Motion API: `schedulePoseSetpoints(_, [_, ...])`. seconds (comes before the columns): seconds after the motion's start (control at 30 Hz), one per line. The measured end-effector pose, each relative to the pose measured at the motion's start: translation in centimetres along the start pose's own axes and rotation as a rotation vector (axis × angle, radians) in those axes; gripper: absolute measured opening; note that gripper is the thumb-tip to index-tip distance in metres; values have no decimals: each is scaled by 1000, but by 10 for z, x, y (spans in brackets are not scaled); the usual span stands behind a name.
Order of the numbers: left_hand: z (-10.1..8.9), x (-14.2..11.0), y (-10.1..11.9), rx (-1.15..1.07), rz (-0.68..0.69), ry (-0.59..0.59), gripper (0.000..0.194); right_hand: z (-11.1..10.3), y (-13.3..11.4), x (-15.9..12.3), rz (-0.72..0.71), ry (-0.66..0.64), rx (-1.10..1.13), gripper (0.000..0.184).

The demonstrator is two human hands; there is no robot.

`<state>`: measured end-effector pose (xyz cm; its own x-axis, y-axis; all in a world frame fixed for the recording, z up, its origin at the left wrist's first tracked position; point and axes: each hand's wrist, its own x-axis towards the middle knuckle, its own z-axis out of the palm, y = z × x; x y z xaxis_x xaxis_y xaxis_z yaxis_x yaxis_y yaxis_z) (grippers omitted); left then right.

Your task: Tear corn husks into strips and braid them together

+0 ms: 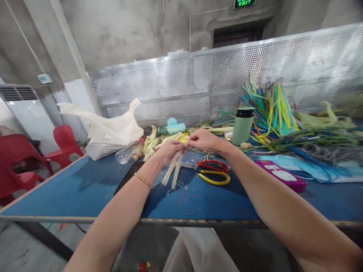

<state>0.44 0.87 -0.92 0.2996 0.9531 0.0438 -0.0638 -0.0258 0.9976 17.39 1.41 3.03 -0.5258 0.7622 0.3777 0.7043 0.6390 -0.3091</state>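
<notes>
Both my hands meet above the blue table (pixel 82 187). My left hand (pixel 170 150) is closed on pale flat strips (pixel 172 172) that hang down from it toward the table. My right hand (pixel 202 140) pinches the top of the same bundle, fingertips close to the left hand's. A thin wire or thread trails under the right hand. A beaded bracelet (pixel 143 180) sits on my left wrist. Red-handled pliers (pixel 212 165) and yellow-handled pliers (pixel 214 178) lie just below my hands.
A green flask (pixel 243 125) stands behind my right hand, beside a heap of coloured strips (pixel 270 109) and wires. A cream bag (pixel 110 130), a clear bottle (pixel 128 151) and pale husk-like pieces (pixel 153 143) lie at the left. A pink box (pixel 282 175) lies at the right. Red chairs (pixel 18 157) stand beyond the table's left edge.
</notes>
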Motion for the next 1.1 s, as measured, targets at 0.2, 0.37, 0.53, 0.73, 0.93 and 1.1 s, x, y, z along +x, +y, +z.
schedulePoseSetpoints(0.2, [1,-1,1,51,27,-29,9,4,6,-1,54,-42,222,26])
schedulePoseSetpoints(0.37, [3,1,-3,154,137,-8,13,7,1,-1,122,-57,198,25])
schedulePoseSetpoints(0.53, [4,3,-5,290,292,11,11,9,3,1,157,-45,167,22])
schedulePoseSetpoints(0.73, [2,5,-7,250,347,27,13,9,0,0,146,-67,320,21])
schedulePoseSetpoints(0.93, [-1,8,-9,272,344,71,11,13,2,0,208,-50,507,13])
schedulePoseSetpoints(1.1, [-3,10,-7,272,341,119,13,13,-3,-1,273,24,511,8])
